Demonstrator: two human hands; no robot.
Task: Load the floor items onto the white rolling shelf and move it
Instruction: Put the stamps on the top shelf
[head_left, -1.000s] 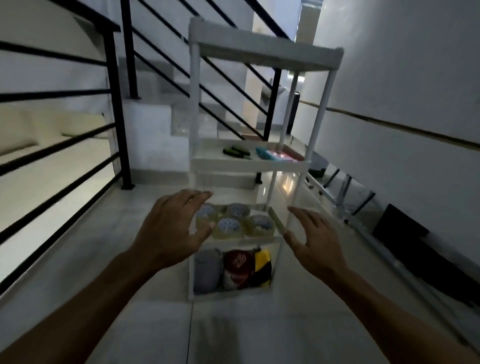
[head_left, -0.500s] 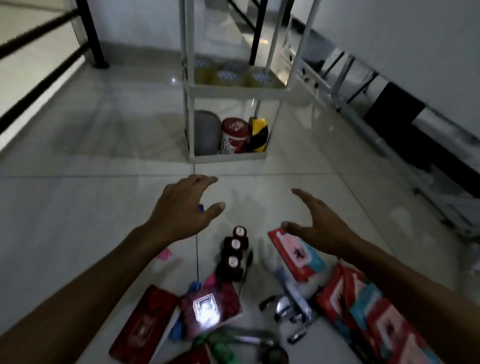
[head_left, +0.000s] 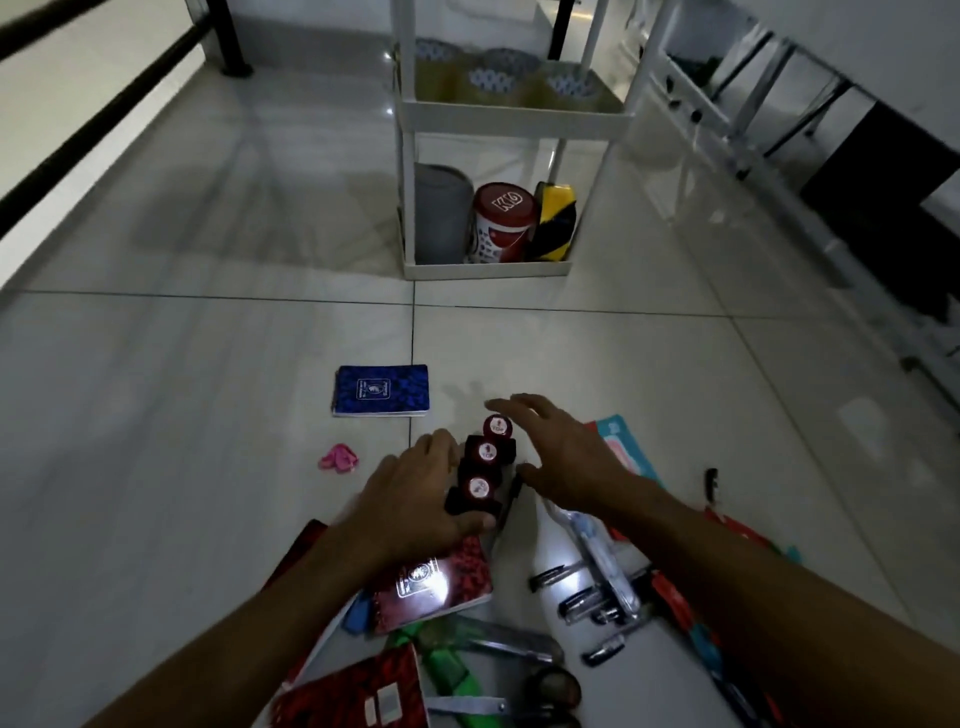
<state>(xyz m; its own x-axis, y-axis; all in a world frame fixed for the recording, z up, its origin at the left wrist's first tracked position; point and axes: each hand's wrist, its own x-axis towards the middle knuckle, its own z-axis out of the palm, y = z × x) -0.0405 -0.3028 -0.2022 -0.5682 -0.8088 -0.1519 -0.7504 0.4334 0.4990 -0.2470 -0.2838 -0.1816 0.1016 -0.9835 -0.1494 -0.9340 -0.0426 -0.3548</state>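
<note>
Only the head cam here, so one angle. My left hand (head_left: 415, 499) is cupped against the left side of a row of three small black bottles with red caps (head_left: 480, 470); looks like it's touching the nearest one, but I honestly can't tell if the fingers are closed on it. My right hand (head_left: 561, 462) is spread open just beside the row on the other side, not gripping anything. So the hands are apart, bottles between them.

The white rolling shelf (head_left: 488, 270) sits well ahead on the tile, with tape rolls (head_left: 506, 73) on the tier above and a red tub (head_left: 501, 221) at the bottom. A blue notebook (head_left: 382, 389), a red notebook (head_left: 436, 577) and pens (head_left: 587, 592) are still on the floor.

Tip to self: squeeze the row from both sides and scoop all three at once, keeping them upright. They're small and probably tippy, and the light is dim, so press in evenly before lifting.
</note>
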